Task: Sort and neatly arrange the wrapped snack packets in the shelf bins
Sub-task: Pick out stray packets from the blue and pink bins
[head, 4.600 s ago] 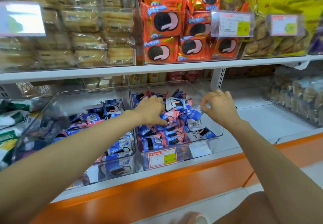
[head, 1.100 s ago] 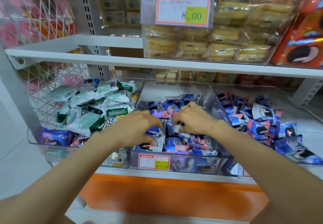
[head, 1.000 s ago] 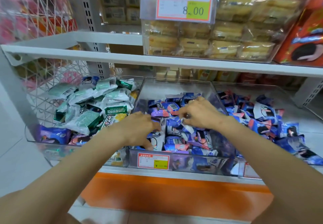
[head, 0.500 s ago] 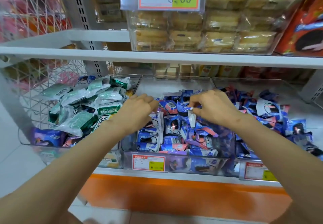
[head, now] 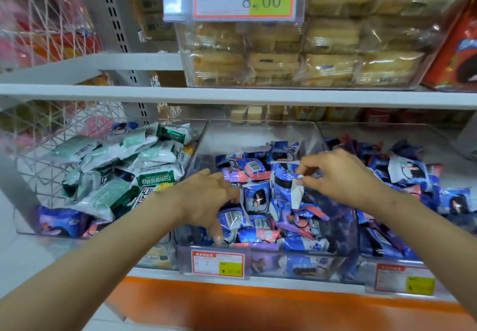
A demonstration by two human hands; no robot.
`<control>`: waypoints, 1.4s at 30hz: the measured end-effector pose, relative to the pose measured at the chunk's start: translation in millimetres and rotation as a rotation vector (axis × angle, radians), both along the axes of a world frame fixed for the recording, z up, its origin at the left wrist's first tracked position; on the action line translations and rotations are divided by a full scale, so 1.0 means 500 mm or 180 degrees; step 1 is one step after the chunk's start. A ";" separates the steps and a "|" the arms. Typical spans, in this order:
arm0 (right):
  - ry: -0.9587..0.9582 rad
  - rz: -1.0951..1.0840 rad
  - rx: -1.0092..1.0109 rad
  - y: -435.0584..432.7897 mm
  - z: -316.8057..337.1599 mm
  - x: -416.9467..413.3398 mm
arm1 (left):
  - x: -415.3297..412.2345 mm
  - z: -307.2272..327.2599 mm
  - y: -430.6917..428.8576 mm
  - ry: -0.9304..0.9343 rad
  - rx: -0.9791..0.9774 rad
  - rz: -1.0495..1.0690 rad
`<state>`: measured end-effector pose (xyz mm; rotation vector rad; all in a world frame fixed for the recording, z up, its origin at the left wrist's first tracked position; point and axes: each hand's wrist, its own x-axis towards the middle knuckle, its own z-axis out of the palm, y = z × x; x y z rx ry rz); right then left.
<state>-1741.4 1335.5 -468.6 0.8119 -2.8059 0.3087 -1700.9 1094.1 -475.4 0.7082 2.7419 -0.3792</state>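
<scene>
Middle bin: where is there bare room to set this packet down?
Bare floor at the back of the middle bin, between its rear wall and the blue packets. The front half is crowded, and the left bin is heaped full.

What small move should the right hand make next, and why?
Probably lay the blue packet flat in the middle bin: the right hand pinches its crimped end above the jumbled pile, which the left hand rests on.
</scene>
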 end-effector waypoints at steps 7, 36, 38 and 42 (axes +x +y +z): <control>0.0003 0.0133 -0.0087 0.005 -0.001 0.003 | -0.010 -0.038 0.015 0.0372 -0.0541 -0.0324; -0.0428 -0.0070 -0.0812 0.033 0.028 0.002 | -0.026 0.015 0.036 0.0227 0.1605 0.0017; -0.0283 -0.0177 -0.0716 0.043 0.029 0.003 | -0.040 -0.003 0.082 -0.0008 0.1690 -0.0375; -0.0224 -0.0233 -0.0590 0.052 0.029 0.010 | -0.084 -0.040 0.157 -0.0182 0.1245 -0.0827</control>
